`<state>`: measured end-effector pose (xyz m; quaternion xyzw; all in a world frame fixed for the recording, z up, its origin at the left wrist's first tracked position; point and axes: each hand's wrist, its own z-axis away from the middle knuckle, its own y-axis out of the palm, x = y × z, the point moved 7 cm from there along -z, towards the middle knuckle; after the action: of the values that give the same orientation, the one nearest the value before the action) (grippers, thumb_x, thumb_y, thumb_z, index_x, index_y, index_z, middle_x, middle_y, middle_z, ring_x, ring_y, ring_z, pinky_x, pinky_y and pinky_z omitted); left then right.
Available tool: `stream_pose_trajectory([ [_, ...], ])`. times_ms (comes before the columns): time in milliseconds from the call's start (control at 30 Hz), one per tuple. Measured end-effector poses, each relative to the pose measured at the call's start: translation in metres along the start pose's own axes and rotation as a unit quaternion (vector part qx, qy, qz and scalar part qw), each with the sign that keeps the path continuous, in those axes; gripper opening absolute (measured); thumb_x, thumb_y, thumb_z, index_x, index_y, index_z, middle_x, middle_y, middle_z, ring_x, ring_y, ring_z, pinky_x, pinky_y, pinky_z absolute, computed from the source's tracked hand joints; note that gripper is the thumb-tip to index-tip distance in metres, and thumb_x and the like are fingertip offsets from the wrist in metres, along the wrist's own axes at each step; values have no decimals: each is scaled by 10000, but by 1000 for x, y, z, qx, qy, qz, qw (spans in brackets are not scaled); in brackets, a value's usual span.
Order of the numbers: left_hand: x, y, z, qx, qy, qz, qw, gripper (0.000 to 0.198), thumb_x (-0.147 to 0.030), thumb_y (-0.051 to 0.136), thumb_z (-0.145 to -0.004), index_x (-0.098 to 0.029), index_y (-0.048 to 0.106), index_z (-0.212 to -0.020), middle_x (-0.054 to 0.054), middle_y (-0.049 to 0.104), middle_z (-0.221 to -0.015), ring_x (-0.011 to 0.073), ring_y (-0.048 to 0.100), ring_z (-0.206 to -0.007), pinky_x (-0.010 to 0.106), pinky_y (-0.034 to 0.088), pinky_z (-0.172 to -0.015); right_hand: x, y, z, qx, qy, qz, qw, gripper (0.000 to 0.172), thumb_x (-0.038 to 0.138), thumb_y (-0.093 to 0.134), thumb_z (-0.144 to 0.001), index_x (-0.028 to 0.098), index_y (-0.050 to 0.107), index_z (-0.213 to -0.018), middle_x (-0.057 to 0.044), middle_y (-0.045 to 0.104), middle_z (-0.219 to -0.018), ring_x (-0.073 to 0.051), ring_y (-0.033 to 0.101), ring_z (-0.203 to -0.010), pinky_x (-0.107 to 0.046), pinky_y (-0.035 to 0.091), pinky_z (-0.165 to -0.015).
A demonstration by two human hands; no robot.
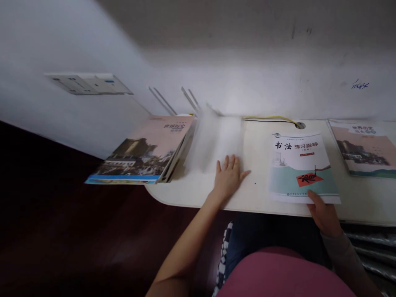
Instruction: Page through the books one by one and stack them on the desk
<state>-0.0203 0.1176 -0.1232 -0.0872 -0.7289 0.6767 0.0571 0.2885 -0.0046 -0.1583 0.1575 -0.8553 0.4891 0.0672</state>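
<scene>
The left hand [228,181] lies palm down near the front edge of the white tabletop [258,192], fingers spread and thumb stuck out to the side, with its fingertips on the lower right part of a pale, see-through sheet [213,142]. That sheet is blurred, so its exact outline cannot be told, though its left side rises towards a stack of books [142,154]. The right hand [324,215] pinches the lower edge of a calligraphy book [300,165], thumb on top of the cover and the other fingers hidden beneath. The book lies in front of the person's right side, its cover white above and green below, with a red paper bearing a black character; whether it rests flat or is slightly lifted cannot be told. Just to its right, a pink history book [368,150] lies on the tabletop. The stack at the left end shows a similar pink cover on top, and its lower left corner juts past the tabletop over the dark floor [77,247]. Behind the calligraphy book, a yellow cable [269,117] runs along the wall [278,88] to a round hole [300,125].
</scene>
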Motion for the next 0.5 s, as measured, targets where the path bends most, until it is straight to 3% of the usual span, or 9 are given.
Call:
stream_pose_trajectory([
  [133,34,-1,0,18,-18,12,1000,614,-502,314,-944,-125,345,-1428,170,325,-1496,366,249,-1394,674,210,-1061,1,-3,-2,-2,14,-36,999,321,210,411,-799,160,690,-948,-141,714,-923,-277,680,-836,-458,556,-777],
  [300,59,4,6,-29,-1,89,996,521,-324,265,-968,-29,387,-1379,214,369,-1463,295,307,-1381,480,319,-1099,7,-18,-20,-14,65,-121,991,273,318,445,-824,183,668,-902,-109,689,-823,-258,657,-780,-455,555,-749],
  [400,65,8,8,-58,11,107,993,486,-268,274,-955,-7,436,-1331,236,422,-1420,286,344,-1363,451,327,-1103,26,-37,-47,-36,67,-135,988,291,367,450,-855,185,632,-991,-102,659,-872,-241,631,-815,-419,555,-739],
  [500,65,12,9,-71,16,104,992,466,-260,299,-944,-21,461,-1310,232,441,-1407,297,352,-1358,476,323,-1102,60,-61,-82,-54,49,-134,988,340,334,458,-869,156,578,-1132,-131,588,-1020,-237,598,-907,-419,528,-816],
])
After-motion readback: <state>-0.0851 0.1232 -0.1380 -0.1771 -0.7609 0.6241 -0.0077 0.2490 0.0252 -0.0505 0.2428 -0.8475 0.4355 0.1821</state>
